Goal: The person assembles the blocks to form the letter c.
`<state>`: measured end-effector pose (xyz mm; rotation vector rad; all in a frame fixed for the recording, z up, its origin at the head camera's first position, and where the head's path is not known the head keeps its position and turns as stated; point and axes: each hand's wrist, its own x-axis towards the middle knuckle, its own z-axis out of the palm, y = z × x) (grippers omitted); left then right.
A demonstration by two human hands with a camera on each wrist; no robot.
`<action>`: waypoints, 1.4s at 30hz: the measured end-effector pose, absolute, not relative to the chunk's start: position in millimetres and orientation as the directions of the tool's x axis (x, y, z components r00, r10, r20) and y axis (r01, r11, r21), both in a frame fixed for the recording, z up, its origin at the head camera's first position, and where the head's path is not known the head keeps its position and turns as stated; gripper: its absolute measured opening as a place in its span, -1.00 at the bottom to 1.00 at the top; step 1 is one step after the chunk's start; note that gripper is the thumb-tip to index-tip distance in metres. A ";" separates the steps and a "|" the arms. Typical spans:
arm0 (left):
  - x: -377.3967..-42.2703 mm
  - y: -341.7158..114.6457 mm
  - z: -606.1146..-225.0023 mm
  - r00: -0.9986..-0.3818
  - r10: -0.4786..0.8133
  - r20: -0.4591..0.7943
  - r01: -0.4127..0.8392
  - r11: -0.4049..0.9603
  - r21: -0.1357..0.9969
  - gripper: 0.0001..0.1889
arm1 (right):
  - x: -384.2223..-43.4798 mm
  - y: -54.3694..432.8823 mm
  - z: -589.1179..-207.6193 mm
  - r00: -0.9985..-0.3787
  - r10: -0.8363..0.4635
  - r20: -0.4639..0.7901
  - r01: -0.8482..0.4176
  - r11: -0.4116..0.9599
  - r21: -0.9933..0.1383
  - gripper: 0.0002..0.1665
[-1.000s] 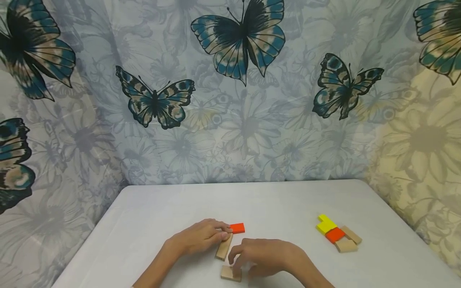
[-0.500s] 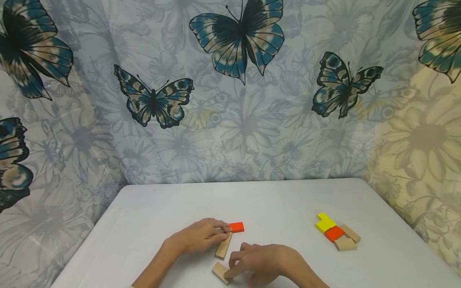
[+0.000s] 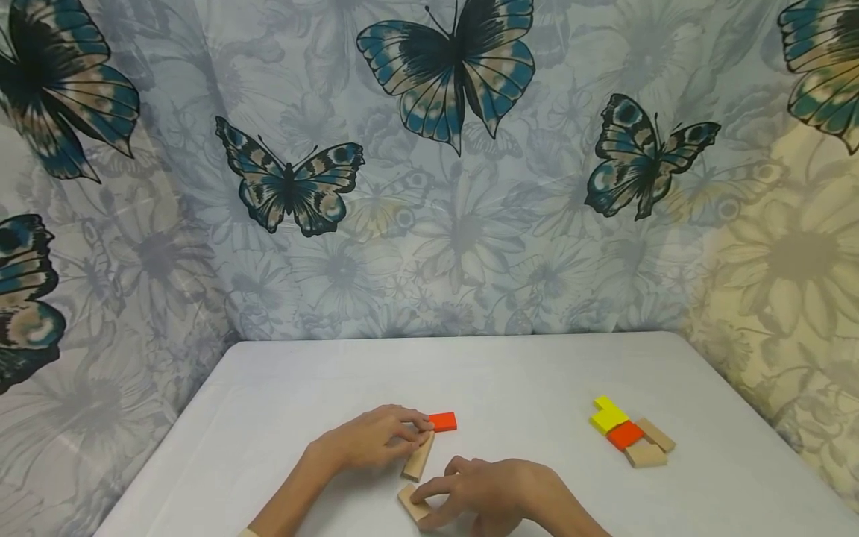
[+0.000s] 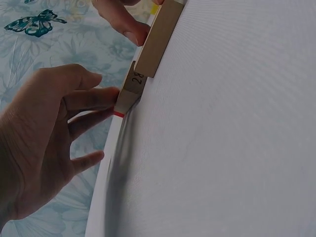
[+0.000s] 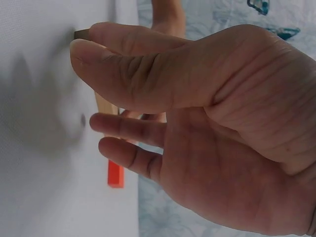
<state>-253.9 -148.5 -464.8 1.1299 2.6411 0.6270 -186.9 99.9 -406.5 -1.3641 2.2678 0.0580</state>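
Wooden block (image 3: 412,510), well short of the table's (image 3: 322,373) far edge — pinched between thumb and index finger of right hand (image 3: 493,488). Steady wooden plank (image 3: 419,459) with left hand (image 3: 376,438), fingers spread, tips touching one end. Likely best: turn block flat, slowly — without jogging plank.

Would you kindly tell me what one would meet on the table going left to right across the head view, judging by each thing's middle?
Left hand → long wooden block → first red block → right hand → yellow piece → second red block → rightmost wooden block.
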 end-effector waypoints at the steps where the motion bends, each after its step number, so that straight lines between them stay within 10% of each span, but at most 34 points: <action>1: -254.0 -148.2 -464.5 -0.680 0.733 -0.014 0.650 0.613 0.450 -0.62 | -186.9 100.1 -406.8 -0.378 -0.827 -0.417 -0.852 0.487 -0.193 -0.20; 14: -255.6 -152.2 -465.6 -0.574 0.818 0.042 0.769 0.521 0.370 -0.42 | -188.2 102.0 -407.5 -0.355 -0.862 -0.362 -0.890 0.430 -0.150 -0.22; 42: -257.0 -151.3 -464.6 -0.568 0.822 0.037 0.788 0.531 0.313 -0.31 | -185.5 102.9 -396.4 -0.429 -0.809 -0.402 -0.836 0.524 -0.164 -0.27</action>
